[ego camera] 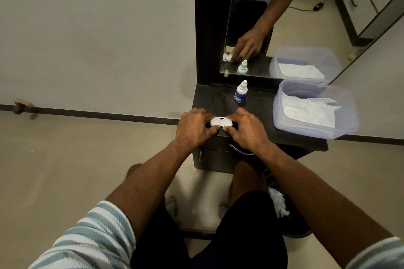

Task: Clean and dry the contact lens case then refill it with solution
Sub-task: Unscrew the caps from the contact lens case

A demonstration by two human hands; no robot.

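left hand [193, 128] – fingers pinch the lens case's [220, 122] left cap | right hand [244, 128] – pinches its right cap | case at the counter's [269, 135] front edge | solution bottle [241, 91] upright behind | tissue tub [314, 108] right

Both ends of the white twin-cup plastic contact lens case [219, 121] are covered by the hands, so whether its caps are screwed on cannot be told. The fingertips of the left hand [195, 128] and the right hand [247, 129] curl out of sight around it. The label print on the small white-and-blue solution bottle [240, 92] is too small to read. The clear plastic tub [284, 120] blurs the white tissues [310, 109] inside.
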